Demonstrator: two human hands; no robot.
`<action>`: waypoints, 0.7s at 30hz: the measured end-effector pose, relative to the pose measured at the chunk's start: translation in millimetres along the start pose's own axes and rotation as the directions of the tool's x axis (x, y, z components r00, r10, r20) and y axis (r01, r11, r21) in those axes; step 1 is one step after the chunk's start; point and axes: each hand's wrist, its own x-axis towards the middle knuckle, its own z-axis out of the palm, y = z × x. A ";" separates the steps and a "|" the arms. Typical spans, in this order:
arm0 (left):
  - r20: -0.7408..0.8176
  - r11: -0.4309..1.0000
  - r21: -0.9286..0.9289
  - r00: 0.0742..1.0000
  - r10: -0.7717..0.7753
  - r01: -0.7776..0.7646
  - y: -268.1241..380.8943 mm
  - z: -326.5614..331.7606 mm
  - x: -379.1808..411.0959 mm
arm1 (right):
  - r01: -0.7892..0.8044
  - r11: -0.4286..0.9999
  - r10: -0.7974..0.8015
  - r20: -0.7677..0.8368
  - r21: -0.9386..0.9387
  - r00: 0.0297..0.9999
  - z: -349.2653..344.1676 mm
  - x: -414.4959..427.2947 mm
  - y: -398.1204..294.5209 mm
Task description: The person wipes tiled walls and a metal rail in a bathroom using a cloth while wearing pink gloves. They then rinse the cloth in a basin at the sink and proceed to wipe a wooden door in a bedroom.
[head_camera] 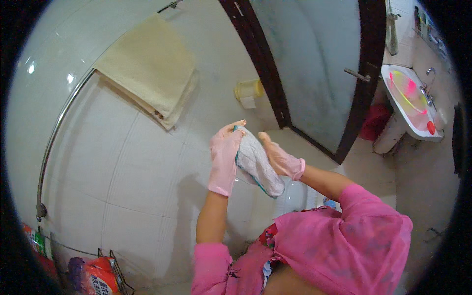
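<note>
Both of my hands wear pale pink gloves and are raised in front of a tiled wall. A folded white cloth with a teal edge (256, 160) hangs slantwise between them. My left hand (225, 158) grips its upper end, with the thumb near the teal edge. On the cloth's other side, my right hand (281, 156) has its fingers together and pointing up; its palm faces the cloth, and whether it touches the lower part I cannot tell.
A yellow towel (151, 70) hangs on a metal rail (55, 136). A toilet paper holder (247, 90) is beside a dark-framed frosted glass door (313, 73). Right of that stands a washbasin (416, 127). Packages (97, 276) sit in a wire rack at lower left.
</note>
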 end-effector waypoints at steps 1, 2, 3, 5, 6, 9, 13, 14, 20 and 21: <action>0.055 0.998 -0.059 0.998 0.001 0.003 -6.0 14.6 -0.4 | 0.010 0.998 -0.010 0.003 0.070 1.000 -3.0 -19.8 -11.7; 0.108 0.993 -0.118 0.994 0.004 0.009 -14.7 29.0 1.4 | -0.038 0.992 0.043 -0.039 0.124 0.998 -9.2 -36.4 -25.6; 0.162 0.984 -0.175 0.987 0.006 0.022 -21.5 45.4 0.0 | -0.042 0.993 0.050 -0.074 0.107 0.996 -20.3 -53.9 -37.4; 0.243 0.960 -0.091 0.928 0.281 -0.266 -28.6 80.8 -6.5 | -0.050 0.996 0.060 -0.145 0.074 0.988 -42.9 -88.2 -62.0; 0.263 0.944 -0.103 0.906 0.331 -0.315 -33.4 100.5 -10.0 | 0.005 1.000 -0.001 -0.133 0.030 0.991 -63.7 -100.4 -66.0; 0.272 0.929 -0.262 0.904 0.331 -0.261 -50.0 162.8 -10.0 | 0.076 0.994 -0.067 -0.122 0.075 0.990 -73.7 -144.0 -99.8; 0.371 0.931 -0.360 0.906 0.205 -0.064 -29.6 234.1 -10.8 | 0.010 0.899 -0.129 -0.244 -0.437 0.961 -87.8 -205.4 -162.2; 0.387 0.922 -0.387 0.903 0.188 -0.026 -32.2 245.6 -6.7 | 0.038 0.937 -0.131 -0.248 -0.347 0.960 -97.6 -213.6 -167.2; 0.317 0.983 0.089 0.940 0.126 -0.162 -18.5 275.0 3.3 | 0.142 0.952 -0.209 -0.240 -0.270 0.948 -146.7 -213.0 -180.0; 0.331 0.976 0.017 0.923 0.199 -0.216 -23.1 270.8 2.0 | 0.152 0.972 -0.190 -0.220 -0.179 0.957 -141.0 -210.6 -181.6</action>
